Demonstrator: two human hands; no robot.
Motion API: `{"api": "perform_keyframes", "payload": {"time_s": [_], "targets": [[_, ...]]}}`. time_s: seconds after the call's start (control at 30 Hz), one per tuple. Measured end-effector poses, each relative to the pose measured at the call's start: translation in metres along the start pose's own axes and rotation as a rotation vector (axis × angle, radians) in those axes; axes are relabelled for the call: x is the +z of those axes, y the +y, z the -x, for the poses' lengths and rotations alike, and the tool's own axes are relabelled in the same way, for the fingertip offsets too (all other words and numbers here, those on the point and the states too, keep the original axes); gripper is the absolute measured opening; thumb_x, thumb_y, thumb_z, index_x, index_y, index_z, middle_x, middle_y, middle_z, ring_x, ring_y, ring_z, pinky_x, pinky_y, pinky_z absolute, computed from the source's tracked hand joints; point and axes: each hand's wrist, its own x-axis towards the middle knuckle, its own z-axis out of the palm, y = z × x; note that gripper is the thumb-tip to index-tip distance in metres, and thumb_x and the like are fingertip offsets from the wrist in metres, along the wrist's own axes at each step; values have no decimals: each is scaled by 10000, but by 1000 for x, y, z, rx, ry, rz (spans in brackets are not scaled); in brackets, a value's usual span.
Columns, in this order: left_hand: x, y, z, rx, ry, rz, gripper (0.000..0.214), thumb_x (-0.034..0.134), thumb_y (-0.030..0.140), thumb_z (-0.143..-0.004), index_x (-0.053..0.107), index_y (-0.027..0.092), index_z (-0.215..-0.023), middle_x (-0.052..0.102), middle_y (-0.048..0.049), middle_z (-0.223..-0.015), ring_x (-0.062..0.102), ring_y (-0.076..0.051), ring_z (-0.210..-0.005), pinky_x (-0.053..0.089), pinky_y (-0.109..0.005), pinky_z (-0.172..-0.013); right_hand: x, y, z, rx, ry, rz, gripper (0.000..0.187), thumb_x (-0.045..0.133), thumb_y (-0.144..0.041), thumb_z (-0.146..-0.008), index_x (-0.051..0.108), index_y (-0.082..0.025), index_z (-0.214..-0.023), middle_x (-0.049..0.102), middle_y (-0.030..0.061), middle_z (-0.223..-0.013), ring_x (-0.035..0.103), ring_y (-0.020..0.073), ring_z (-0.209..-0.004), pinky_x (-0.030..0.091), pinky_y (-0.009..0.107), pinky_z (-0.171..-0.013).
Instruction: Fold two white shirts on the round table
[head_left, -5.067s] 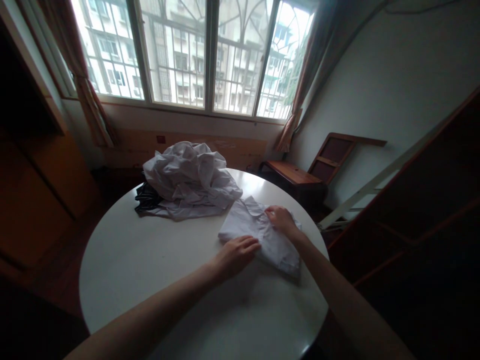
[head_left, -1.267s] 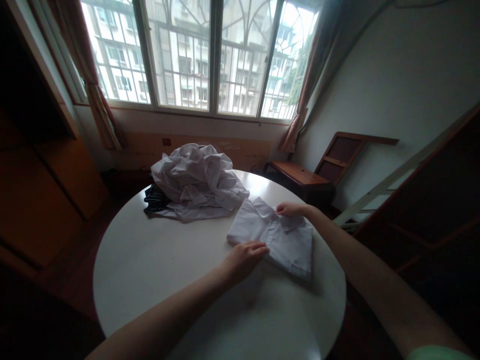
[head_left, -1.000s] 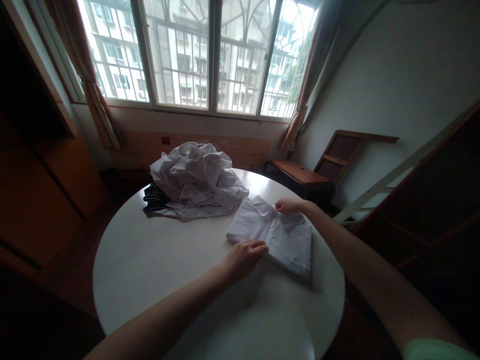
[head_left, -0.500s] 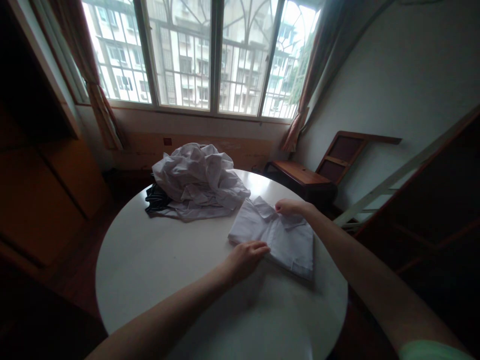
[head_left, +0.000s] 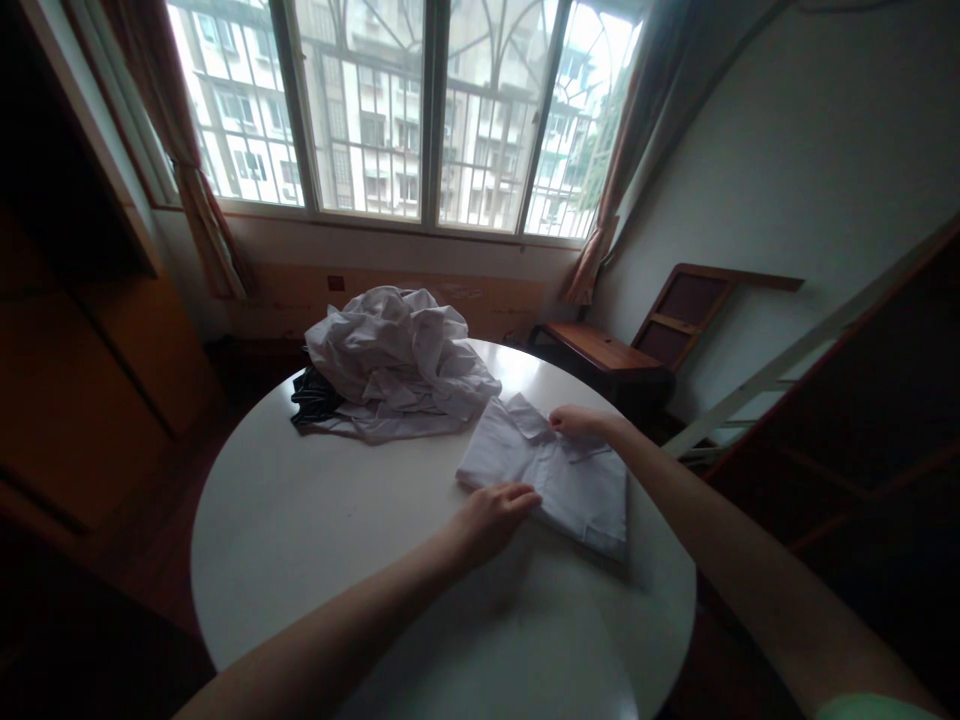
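Observation:
A folded white shirt lies on the right side of a round white table, its collar at the far edge and its button strip running down the middle. My right hand is closed at the collar, fingers curled on the cloth near the neck opening. At the shirt's near edge is my left hand, fingers pressed together over the hem by the button strip; its thumb is hidden. The two hands grip opposite edges of the shirt.
A rumpled heap of white clothes sits at the table's far left, with a dark striped garment under its left side. Beyond the table are a wooden bench and a barred window. A wooden cabinet stands left.
My right hand has shifted very slightly down along the collar. My left hand, the shirt and the heap look practically unmoved.

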Motion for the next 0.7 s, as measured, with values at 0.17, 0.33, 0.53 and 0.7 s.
{"api": "perform_keyframes", "payload": {"time_s": [0.17, 0.33, 0.53, 0.7], "targets": [[0, 0, 0, -2, 10, -7, 267, 406, 117, -849, 541, 197, -1065, 614, -62, -1053, 601, -152, -911, 500, -269, -751, -1, 9, 10, -31, -26, -176, 278, 421, -290, -770, 612, -117, -665, 524, 3, -546, 438, 106, -516, 350, 216, -501], [-2, 1, 0, 0, 6, -19, 276, 407, 124, -851, 537, 202, -1081, 615, -60, -1064, 599, -152, -922, 501, -272, -763, -5, 8, 16, -35, -53, -443, 274, 494, -377, -688, 530, -148, -541, 394, -43, -466, 334, 88, -470, 283, 226, -454], [0, 0, 0, 5, 13, -18, 283, 408, 118, -847, 540, 203, -1082, 616, -59, -1068, 600, -155, -926, 504, -284, -771, -6, -1, 18, 35, 0, -465, 153, 552, -273, -642, 589, -129, -605, 469, -30, -492, 409, 92, -485, 312, 217, -478], [0, 0, 0, 18, 12, -23, 284, 401, 119, -851, 534, 203, -1087, 611, -60, -1075, 596, -158, -941, 505, -288, -778, 8, -12, 19, 90, 157, -293, 92, 537, -168, -658, 620, -127, -650, 567, 2, -566, 502, 116, -560, 335, 206, -512]]}}
